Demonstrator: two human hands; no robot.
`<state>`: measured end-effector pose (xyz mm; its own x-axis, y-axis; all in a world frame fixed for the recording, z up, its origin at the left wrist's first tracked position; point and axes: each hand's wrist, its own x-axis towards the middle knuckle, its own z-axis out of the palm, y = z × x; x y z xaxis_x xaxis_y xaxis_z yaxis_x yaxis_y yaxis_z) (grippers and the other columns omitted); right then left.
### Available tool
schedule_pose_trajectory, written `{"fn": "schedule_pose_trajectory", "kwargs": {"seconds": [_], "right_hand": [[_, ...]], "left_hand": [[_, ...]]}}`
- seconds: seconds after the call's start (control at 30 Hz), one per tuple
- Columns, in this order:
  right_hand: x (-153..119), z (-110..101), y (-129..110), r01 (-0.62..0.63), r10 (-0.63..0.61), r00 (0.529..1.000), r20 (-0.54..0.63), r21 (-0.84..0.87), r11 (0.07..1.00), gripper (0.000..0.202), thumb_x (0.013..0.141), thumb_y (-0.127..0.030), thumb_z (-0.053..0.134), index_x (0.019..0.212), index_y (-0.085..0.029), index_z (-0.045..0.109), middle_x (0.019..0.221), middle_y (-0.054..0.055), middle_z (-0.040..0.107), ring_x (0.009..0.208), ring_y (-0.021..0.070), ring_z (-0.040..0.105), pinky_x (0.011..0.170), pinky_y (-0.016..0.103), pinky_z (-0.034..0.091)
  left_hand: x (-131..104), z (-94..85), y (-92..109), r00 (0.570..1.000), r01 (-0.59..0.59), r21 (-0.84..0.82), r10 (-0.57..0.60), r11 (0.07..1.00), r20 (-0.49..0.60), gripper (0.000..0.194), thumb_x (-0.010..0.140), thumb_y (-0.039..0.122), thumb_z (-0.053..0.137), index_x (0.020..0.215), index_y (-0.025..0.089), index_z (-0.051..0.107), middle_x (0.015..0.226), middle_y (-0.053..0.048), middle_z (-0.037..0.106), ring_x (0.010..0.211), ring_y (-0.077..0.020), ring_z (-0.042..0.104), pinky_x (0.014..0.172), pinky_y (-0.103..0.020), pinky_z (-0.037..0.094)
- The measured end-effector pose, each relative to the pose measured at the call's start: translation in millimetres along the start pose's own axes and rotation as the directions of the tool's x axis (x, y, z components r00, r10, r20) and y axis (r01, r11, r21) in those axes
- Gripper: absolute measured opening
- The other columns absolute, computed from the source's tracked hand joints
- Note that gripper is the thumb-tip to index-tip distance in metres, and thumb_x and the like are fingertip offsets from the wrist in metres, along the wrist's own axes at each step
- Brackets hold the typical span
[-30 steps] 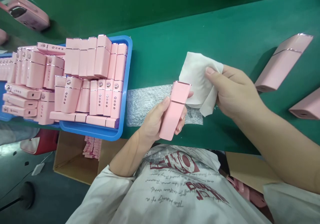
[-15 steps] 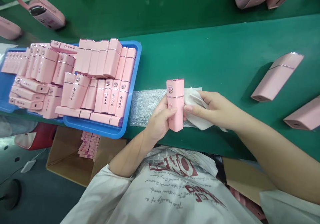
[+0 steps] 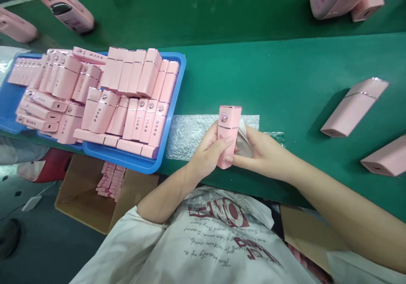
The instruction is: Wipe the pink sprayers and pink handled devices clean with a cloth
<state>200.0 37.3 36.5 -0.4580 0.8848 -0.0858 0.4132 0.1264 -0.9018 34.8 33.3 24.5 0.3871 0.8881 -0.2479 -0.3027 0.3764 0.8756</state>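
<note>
A pink rectangular device with a silver band and a round emblem stands nearly upright in my left hand, thumb across its front. My right hand is closed on a white cloth pressed against the device's right side; its thumb touches the device near the lower edge. Most of the cloth is hidden behind the fingers. Beneath the hands lies a sheet of clear bubble wrap on the green table.
A blue tray full of similar pink devices stands at the left, another blue tray beyond it. Two pink devices lie at the right. Pink handled items sit along the back. A cardboard box is below the table edge.
The cloth has moved in from beside the device to against its side, and my right thumb now touches the device. The whole view has shifted slightly.
</note>
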Motion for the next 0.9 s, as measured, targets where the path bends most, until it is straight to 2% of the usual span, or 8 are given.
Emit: {"fn": "schedule_pose_trajectory", "kwargs": {"seconds": [0.27, 0.37, 0.5, 0.6, 0.67, 0.77, 0.83, 0.9], "right_hand": [[-3.4, 11.4, -1.6, -0.029, 0.028, 0.999, 0.028, 0.052, 0.998, 0.059, 0.078, -0.061, 0.067, 0.117, -0.020, 0.050, 0.100, 0.008, 0.066, 0.085, 0.0258, 0.066, 0.067, 0.036, 0.053], [-3.2, 15.8, -1.7, -0.051, 0.051, 0.999, 0.015, 0.061, 0.997, 0.056, 0.075, -0.057, 0.069, 0.111, -0.019, 0.051, 0.098, 0.009, 0.065, 0.084, 0.0265, 0.064, 0.067, 0.039, 0.053], [-0.5, 18.8, 0.6, -0.060, 0.061, 0.998, -0.007, 0.112, 0.992, 0.047, 0.073, -0.051, 0.070, 0.102, -0.018, 0.052, 0.095, 0.009, 0.064, 0.083, 0.0258, 0.064, 0.069, 0.040, 0.053], [4.3, 13.4, 7.1, -0.074, 0.077, 0.997, -0.006, 0.204, 0.976, 0.040, 0.073, -0.045, 0.070, 0.098, -0.019, 0.053, 0.092, 0.008, 0.067, 0.080, 0.0237, 0.065, 0.070, 0.038, 0.054], [9.0, 6.2, 13.0, -0.076, 0.086, 0.996, -0.028, 0.261, 0.962, 0.038, 0.069, -0.043, 0.073, 0.092, -0.019, 0.055, 0.090, 0.007, 0.069, 0.082, 0.0234, 0.067, 0.073, 0.037, 0.055], [15.2, -7.7, 20.2, -0.065, 0.096, 0.992, -0.084, 0.311, 0.948, 0.043, 0.062, -0.045, 0.079, 0.090, -0.018, 0.060, 0.093, 0.008, 0.071, 0.089, 0.0255, 0.068, 0.081, 0.038, 0.055], [17.3, -18.1, 22.8, -0.097, 0.135, 0.984, -0.113, 0.293, 0.951, 0.044, 0.063, -0.046, 0.078, 0.092, -0.018, 0.062, 0.094, 0.009, 0.072, 0.090, 0.0264, 0.068, 0.081, 0.038, 0.054], [17.9, -29.7, 24.7, -0.160, 0.204, 0.963, -0.176, 0.237, 0.958, 0.043, 0.064, -0.048, 0.075, 0.093, -0.018, 0.063, 0.094, 0.009, 0.072, 0.089, 0.0271, 0.067, 0.079, 0.038, 0.053]], "left_hand": [[0.5, 2.0, 0.8, 0.999, -0.036, 0.074, 0.037, 0.997, -0.013, 0.046, 0.084, 0.057, 0.061, 0.108, 0.017, 0.057, 0.069, 0.001, 0.055, 0.055, -0.0108, 0.050, 0.051, -0.023, 0.041], [0.0, 1.3, 0.9, 0.999, -0.044, 0.101, 0.044, 0.994, -0.002, 0.043, 0.085, 0.054, 0.061, 0.106, 0.017, 0.056, 0.072, 0.001, 0.054, 0.059, -0.0110, 0.051, 0.054, -0.023, 0.043], [1.1, -1.6, -1.3, 0.997, -0.060, 0.129, 0.055, 0.990, 0.046, 0.049, 0.085, 0.047, 0.062, 0.122, 0.016, 0.053, 0.086, -0.004, 0.058, 0.069, -0.0135, 0.056, 0.060, -0.025, 0.048], [3.3, -0.9, -2.7, 0.992, -0.039, 0.244, 0.008, 0.969, 0.127, 0.063, 0.086, 0.040, 0.058, 0.144, 0.021, 0.040, 0.106, -0.010, 0.060, 0.082, -0.0195, 0.061, 0.065, -0.030, 0.052], [4.6, 2.2, -1.8, 0.991, -0.068, 0.410, 0.013, 0.910, 0.136, 0.072, 0.088, 0.041, 0.055, 0.152, 0.023, 0.028, 0.134, -0.016, 0.048, 0.110, -0.0284, 0.058, 0.081, -0.038, 0.056], [4.2, 9.4, 6.7, 0.987, -0.147, 0.621, 0.071, 0.770, 0.145, 0.085, 0.088, 0.051, 0.053, 0.157, 0.019, 0.015, 0.150, -0.019, 0.028, 0.142, -0.0337, 0.031, 0.114, -0.049, 0.037], [2.0, 13.2, 20.6, 0.977, -0.203, 0.700, 0.090, 0.685, 0.196, 0.083, 0.090, 0.056, 0.050, 0.157, 0.018, 0.017, 0.146, -0.018, 0.032, 0.144, -0.0315, 0.031, 0.119, -0.047, 0.031], [0.2, 12.4, 41.4, 0.966, -0.256, 0.779, 0.124, 0.572, 0.226, 0.069, 0.093, 0.054, 0.046, 0.152, 0.019, 0.033, 0.143, -0.017, 0.039, 0.139, -0.0292, 0.038, 0.117, -0.045, 0.035]]}}
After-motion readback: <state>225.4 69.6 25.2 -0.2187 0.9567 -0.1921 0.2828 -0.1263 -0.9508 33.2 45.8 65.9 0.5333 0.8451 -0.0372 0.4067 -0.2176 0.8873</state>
